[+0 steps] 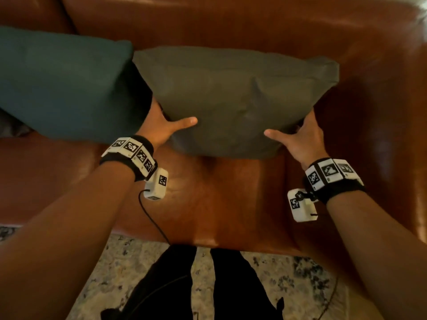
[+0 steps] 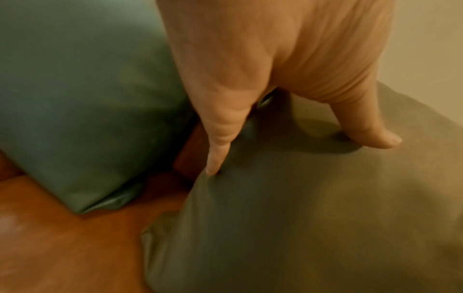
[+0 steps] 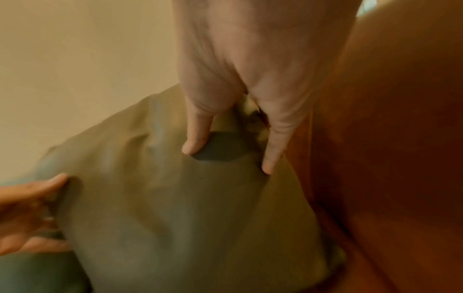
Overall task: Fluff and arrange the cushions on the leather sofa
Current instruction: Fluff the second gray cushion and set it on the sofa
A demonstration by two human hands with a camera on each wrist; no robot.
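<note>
An olive-grey cushion [image 1: 231,93] stands in the middle of the brown leather sofa [image 1: 219,204], leaning towards the backrest. My left hand [image 1: 166,125] grips its lower left edge, thumb on the front face and fingers behind. My right hand [image 1: 300,137] grips the lower right edge the same way. The left wrist view shows my left hand [image 2: 300,156] pinching the olive-grey cushion [image 2: 300,218]. In the right wrist view my right hand [image 3: 229,160] dents the fabric of the olive-grey cushion [image 3: 175,198]. A teal cushion [image 1: 57,82] lies just to its left.
The sofa's right armrest [image 1: 392,112] rises close beside my right hand. The backrest [image 1: 231,24] runs behind both cushions. A patterned rug [image 1: 115,273] covers the floor in front, where my legs [image 1: 208,285] stand. A thin cable [image 1: 152,222] hangs from my left wrist.
</note>
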